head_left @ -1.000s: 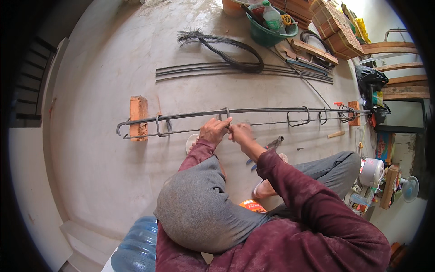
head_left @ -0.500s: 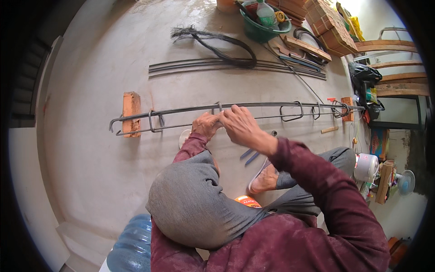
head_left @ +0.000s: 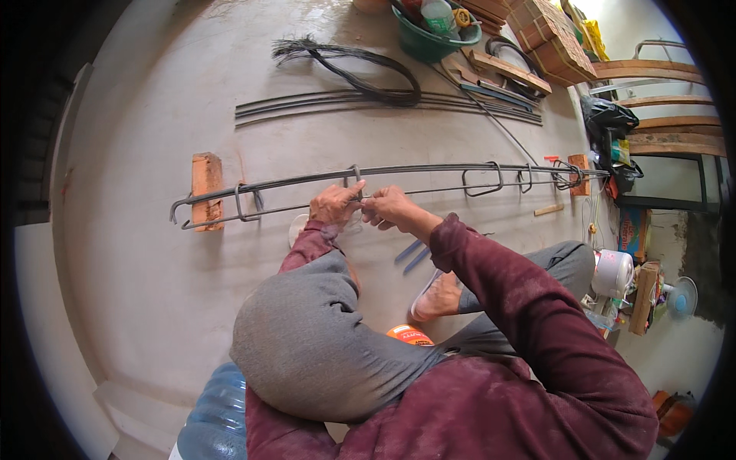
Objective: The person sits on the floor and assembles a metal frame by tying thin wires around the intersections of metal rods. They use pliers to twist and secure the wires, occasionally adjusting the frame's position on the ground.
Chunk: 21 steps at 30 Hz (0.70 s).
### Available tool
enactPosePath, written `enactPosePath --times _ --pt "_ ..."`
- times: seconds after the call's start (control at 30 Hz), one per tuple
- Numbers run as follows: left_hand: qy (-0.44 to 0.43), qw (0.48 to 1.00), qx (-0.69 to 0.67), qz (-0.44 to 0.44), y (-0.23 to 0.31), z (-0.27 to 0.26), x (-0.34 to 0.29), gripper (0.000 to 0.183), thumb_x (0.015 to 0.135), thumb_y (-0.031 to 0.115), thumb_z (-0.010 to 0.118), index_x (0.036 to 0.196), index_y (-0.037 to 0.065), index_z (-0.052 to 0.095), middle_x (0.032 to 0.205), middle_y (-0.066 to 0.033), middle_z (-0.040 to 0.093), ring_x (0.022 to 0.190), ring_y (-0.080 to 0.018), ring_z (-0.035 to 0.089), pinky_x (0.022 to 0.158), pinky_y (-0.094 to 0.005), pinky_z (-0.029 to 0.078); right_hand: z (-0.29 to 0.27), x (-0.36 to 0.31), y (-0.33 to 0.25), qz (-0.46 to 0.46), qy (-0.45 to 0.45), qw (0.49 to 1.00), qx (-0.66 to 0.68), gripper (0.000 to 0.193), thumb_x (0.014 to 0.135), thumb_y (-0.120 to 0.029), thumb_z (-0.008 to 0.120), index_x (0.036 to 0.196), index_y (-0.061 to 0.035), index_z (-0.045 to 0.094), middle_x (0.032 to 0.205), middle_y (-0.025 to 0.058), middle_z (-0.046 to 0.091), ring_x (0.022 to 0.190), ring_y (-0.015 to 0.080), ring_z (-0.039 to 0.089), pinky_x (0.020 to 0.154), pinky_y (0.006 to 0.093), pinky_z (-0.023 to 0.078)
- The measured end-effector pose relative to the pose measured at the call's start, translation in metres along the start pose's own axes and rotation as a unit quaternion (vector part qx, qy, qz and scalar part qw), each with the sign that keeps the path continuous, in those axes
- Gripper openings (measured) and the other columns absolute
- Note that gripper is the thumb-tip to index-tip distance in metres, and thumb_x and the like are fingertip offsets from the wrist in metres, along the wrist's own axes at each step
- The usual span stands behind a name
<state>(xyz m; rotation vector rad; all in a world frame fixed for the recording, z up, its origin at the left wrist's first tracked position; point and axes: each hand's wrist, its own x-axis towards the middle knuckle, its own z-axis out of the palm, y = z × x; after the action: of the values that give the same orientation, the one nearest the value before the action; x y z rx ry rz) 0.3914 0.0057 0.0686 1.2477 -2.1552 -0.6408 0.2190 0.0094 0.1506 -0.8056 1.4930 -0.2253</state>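
Steel-rod frame (head_left: 429,169) spans left brick (head_left: 205,175) and right brick (head_left: 580,164), off the floor (head_left: 138,291). Probably stiff, fairly heavy, springy mid-span; best hold: where the bent loop (head_left: 356,175) meets the rods. Left hand (head_left: 333,205) curls there, grip unclear; right hand's (head_left: 389,207) fingers pinch tightly, anything between too small to tell. Loose rods (head_left: 322,103) lie beyond.

Hands (head_left: 334,205) at a steel-bar frame (head_left: 414,169)

Printed lettering stands on the orange tub (head_left: 412,335).
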Motion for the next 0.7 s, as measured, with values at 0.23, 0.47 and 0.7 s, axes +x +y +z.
enactPosePath --times 0.23,0.47,0.7 --pt "-0.02 0.999 -0.027 0.007 0.011 -0.003 0.011 0.062 0.067 0.02 0.081 0.126 0.026 0.062 0.084 -0.0006 0.067 0.078 -0.0207 0.061 0.07 -0.0334 0.051 -0.086 -0.029 0.143 0.057 0.171 0.983 -0.024 0.05 0.088 -0.038 0.065 0.093 0.0099 0.052 0.054 0.0144 0.057 0.04 0.0269 0.057 0.042 0.0378 0.051" --pt "-0.006 0.998 -0.047 -0.042 0.016 -0.007 0.004 0.06 0.069 0.017 0.08 0.126 0.026 0.063 0.087 0.0011 0.071 0.076 -0.0192 0.062 0.07 -0.0314 0.051 -0.029 -0.018 0.167 0.168 0.281 0.945 -0.008 0.102 0.076 -0.04 0.077 0.14 -0.0037 0.007 0.1 0.0246 0.06 0.074 0.0307 0.066 0.052 0.0398 0.056" --pt "-0.047 0.995 -0.035 -0.077 0.023 0.0 0.009 0.06 0.072 0.019 0.079 0.128 0.032 0.06 0.081 -0.0015 0.067 0.072 -0.0212 0.062 0.068 -0.0338 0.051 -0.04 -0.025 0.252 0.082 0.46 0.851 -0.239 0.066 0.072 -0.019 0.077 0.122 -0.0001 0.038 0.09 0.0124 0.055 0.073 0.0241 0.06 0.061 0.0358 0.051"
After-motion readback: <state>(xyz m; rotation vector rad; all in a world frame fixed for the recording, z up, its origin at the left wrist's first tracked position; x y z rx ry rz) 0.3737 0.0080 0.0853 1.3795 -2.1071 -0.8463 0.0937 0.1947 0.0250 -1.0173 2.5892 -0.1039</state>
